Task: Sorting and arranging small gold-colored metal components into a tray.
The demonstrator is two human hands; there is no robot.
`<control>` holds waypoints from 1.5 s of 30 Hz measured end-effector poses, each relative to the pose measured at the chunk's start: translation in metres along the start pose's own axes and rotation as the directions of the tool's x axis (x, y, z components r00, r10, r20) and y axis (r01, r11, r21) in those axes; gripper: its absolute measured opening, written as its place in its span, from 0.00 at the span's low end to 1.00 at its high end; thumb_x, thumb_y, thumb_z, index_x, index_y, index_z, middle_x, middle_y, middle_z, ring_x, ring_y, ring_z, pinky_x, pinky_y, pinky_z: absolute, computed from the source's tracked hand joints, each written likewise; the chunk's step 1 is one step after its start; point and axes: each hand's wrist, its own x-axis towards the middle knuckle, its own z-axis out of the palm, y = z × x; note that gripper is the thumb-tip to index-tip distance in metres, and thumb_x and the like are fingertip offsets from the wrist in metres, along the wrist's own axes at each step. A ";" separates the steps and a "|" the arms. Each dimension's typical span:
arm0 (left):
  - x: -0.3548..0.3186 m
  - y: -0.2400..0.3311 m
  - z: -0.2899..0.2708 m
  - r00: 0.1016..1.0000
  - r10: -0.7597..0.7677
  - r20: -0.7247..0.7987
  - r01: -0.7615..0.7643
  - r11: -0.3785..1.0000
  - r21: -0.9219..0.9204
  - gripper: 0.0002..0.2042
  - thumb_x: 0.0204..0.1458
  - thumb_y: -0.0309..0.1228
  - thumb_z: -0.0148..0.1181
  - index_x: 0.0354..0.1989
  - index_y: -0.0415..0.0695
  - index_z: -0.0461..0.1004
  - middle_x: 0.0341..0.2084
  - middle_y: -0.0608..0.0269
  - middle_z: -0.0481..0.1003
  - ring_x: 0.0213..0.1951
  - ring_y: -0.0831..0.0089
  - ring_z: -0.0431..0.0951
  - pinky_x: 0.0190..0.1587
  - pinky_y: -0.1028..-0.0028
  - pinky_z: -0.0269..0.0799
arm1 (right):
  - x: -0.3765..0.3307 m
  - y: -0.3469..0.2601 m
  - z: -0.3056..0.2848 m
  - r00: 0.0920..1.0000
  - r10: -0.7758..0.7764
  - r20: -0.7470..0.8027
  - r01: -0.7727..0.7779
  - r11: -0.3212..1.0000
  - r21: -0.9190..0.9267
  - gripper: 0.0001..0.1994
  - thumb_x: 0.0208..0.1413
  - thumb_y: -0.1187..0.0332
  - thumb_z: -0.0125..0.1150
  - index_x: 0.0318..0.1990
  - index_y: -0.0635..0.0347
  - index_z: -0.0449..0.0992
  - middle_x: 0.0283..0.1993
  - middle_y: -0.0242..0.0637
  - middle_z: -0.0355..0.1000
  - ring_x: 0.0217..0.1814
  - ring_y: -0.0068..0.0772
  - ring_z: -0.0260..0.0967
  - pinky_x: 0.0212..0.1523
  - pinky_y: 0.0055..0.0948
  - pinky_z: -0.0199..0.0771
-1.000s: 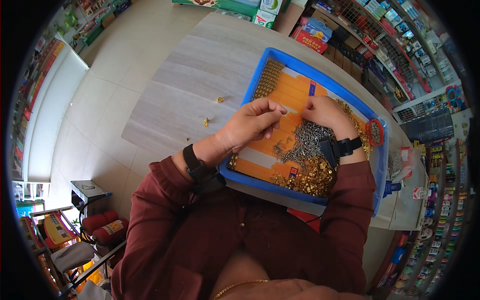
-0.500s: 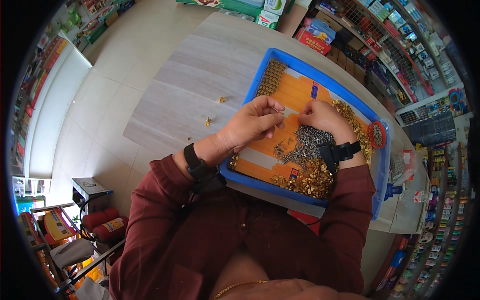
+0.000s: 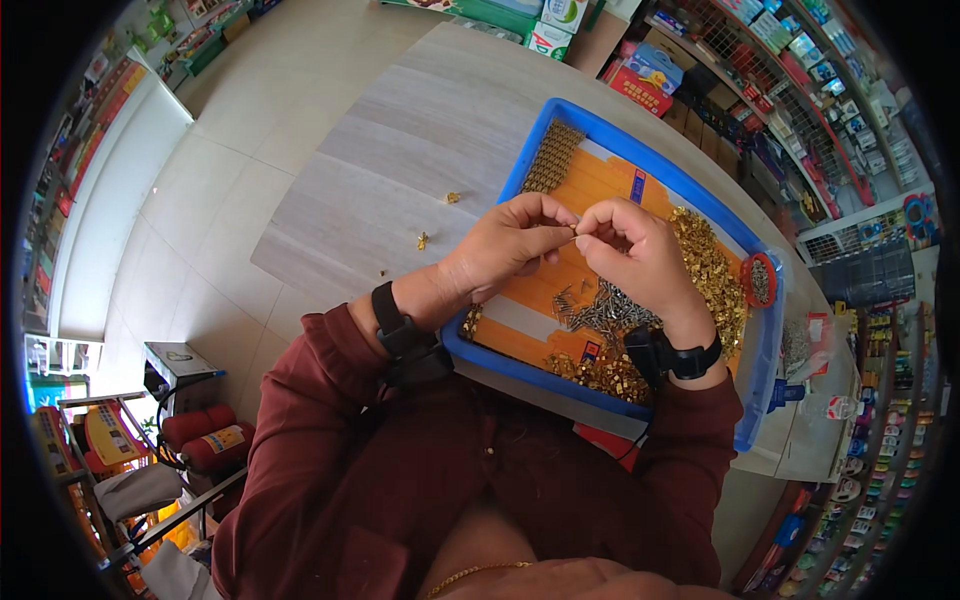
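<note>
My left hand (image 3: 512, 242) and my right hand (image 3: 638, 258) meet over the blue tray (image 3: 518, 165). Both pinch with thumb and forefinger, fingertips nearly touching. Whatever tiny piece lies between them is too small to make out. Below my right hand spreads a heap of silver screws (image 3: 606, 310), partly hidden by that hand and wrist. Small gold metal fittings (image 3: 705, 262) are piled along the tray's right side, and another pile of gold fittings (image 3: 600, 376) lies at its near edge. Neat rows of brass-coloured pieces (image 3: 553, 160) fill the far left corner, on orange cardboard (image 3: 590, 182).
A red round dish (image 3: 760, 279) of small silver parts sits at the tray's right rim. Two loose gold fittings (image 3: 422, 240) rest on the wooden table (image 3: 350, 170), left of the tray. Shop shelves (image 3: 870, 440) stand at right, and a plastic bottle (image 3: 838, 407) lies nearby.
My right hand has lifted off the screw heap and come up and across to my left hand's fingertips. My left hand stays in nearly the same place, still pinched.
</note>
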 end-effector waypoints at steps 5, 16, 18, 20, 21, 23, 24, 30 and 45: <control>-0.002 0.001 0.001 1.000 -0.002 -0.018 0.001 1.000 -0.022 0.08 0.55 0.31 0.57 0.41 0.43 0.72 0.30 0.73 0.71 0.28 0.88 0.67 0.23 0.88 0.60 | 0.001 0.010 0.009 0.991 -0.098 -0.093 0.096 0.995 -0.021 0.04 0.49 0.75 0.61 0.33 0.61 0.73 0.30 0.32 0.73 0.31 0.20 0.73 0.33 0.21 0.74; -0.001 0.002 0.001 1.000 -0.021 -0.013 0.020 0.999 -0.031 0.08 0.57 0.30 0.54 0.42 0.40 0.73 0.33 0.72 0.72 0.28 0.88 0.67 0.23 0.90 0.60 | 0.000 0.013 0.010 0.969 -0.206 -0.140 0.189 0.974 -0.127 0.05 0.48 0.78 0.60 0.34 0.62 0.74 0.31 0.34 0.73 0.32 0.23 0.74 0.33 0.21 0.75; -0.001 0.002 0.001 1.000 -0.012 -0.016 0.011 0.999 -0.037 0.08 0.58 0.30 0.54 0.42 0.40 0.72 0.33 0.72 0.72 0.28 0.88 0.67 0.23 0.90 0.60 | 0.000 0.008 0.007 0.949 -0.299 -0.098 0.277 0.942 -0.189 0.05 0.48 0.79 0.60 0.34 0.62 0.74 0.31 0.35 0.73 0.32 0.24 0.74 0.34 0.21 0.75; -0.001 0.002 0.000 1.000 -0.015 -0.017 0.014 0.999 -0.049 0.08 0.58 0.30 0.54 0.42 0.40 0.72 0.33 0.72 0.72 0.28 0.88 0.67 0.23 0.91 0.60 | 0.000 0.008 0.008 0.948 -0.301 -0.099 0.282 0.944 -0.174 0.06 0.48 0.80 0.59 0.34 0.62 0.74 0.31 0.35 0.73 0.32 0.25 0.74 0.34 0.21 0.76; -0.001 0.001 -0.001 1.000 -0.017 -0.016 0.016 0.998 -0.056 0.08 0.58 0.30 0.54 0.42 0.40 0.72 0.33 0.72 0.72 0.28 0.88 0.67 0.24 0.91 0.60 | 0.000 0.008 0.009 0.948 -0.302 -0.099 0.284 0.944 -0.167 0.06 0.47 0.80 0.59 0.35 0.63 0.74 0.31 0.35 0.73 0.32 0.25 0.74 0.34 0.21 0.76; -0.001 0.001 -0.001 1.000 -0.020 -0.012 0.019 0.999 -0.049 0.08 0.58 0.30 0.54 0.43 0.41 0.72 0.34 0.71 0.72 0.29 0.88 0.67 0.25 0.90 0.61 | 0.002 0.010 0.011 0.949 -0.291 -0.120 0.263 0.943 -0.203 0.07 0.47 0.79 0.60 0.35 0.62 0.75 0.30 0.35 0.73 0.32 0.25 0.74 0.34 0.21 0.76; -0.001 0.002 -0.001 1.000 -0.020 -0.010 0.020 0.999 -0.045 0.09 0.58 0.30 0.54 0.44 0.41 0.72 0.35 0.71 0.72 0.29 0.88 0.67 0.25 0.90 0.62 | 0.003 0.010 0.012 0.949 -0.286 -0.130 0.254 0.942 -0.221 0.07 0.47 0.79 0.60 0.36 0.62 0.75 0.30 0.35 0.73 0.32 0.25 0.74 0.33 0.21 0.76; -0.002 0.003 0.001 0.999 0.012 -0.042 -0.015 0.997 -0.081 0.12 0.54 0.23 0.51 0.48 0.42 0.67 0.38 0.66 0.71 0.31 0.83 0.68 0.26 0.88 0.61 | 0.039 0.028 -0.021 0.985 -0.079 -0.154 0.047 0.979 -0.200 0.07 0.49 0.72 0.60 0.36 0.62 0.75 0.32 0.37 0.75 0.33 0.28 0.74 0.36 0.24 0.74; -0.001 0.000 -0.004 0.998 -0.016 0.054 0.022 0.993 -0.113 0.07 0.53 0.21 0.48 0.40 0.41 0.67 0.34 0.60 0.73 0.28 0.81 0.71 0.20 0.86 0.59 | 0.131 0.136 -0.022 0.972 0.021 -0.235 -0.139 0.856 -0.499 0.12 0.48 0.68 0.62 0.40 0.61 0.75 0.33 0.36 0.76 0.34 0.27 0.73 0.38 0.26 0.72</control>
